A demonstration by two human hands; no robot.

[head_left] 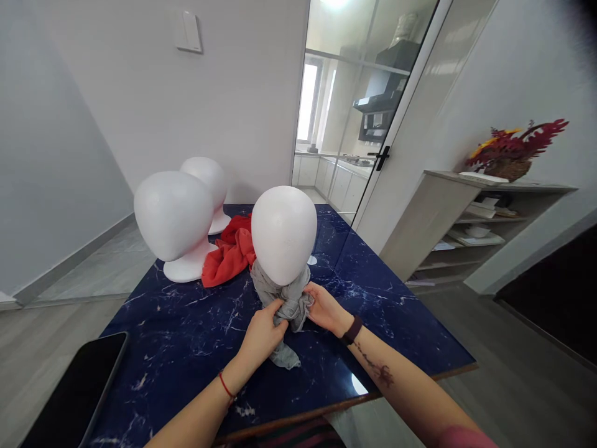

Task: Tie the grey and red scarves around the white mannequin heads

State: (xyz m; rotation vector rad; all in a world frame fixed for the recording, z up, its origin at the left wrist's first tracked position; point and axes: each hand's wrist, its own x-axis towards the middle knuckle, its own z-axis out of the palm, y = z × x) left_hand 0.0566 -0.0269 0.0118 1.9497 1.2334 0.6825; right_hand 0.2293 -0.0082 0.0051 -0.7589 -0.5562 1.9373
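Observation:
A white mannequin head (283,233) stands upright on the table in front of me. Around its neck is wrapped a grey scarf (293,306), knotted or twisted at the front, with one loose end hanging down onto the tabletop. My left hand (263,330) grips the scarf at the front, thumb and fingers closed on the cloth. At the right side of the knot, my right hand (325,308) pinches the scarf's edge; its fingertips are partly hidden by the cloth. The head's base is covered by the scarf and my hands.
Two more white mannequin heads, a nearer one (172,214) and a farther one (205,177), stand at left. Red cloth (231,255) lies beside them. A black phone (77,389) is at the near left. The dark blue marbled table (196,348) ends at a brown front edge.

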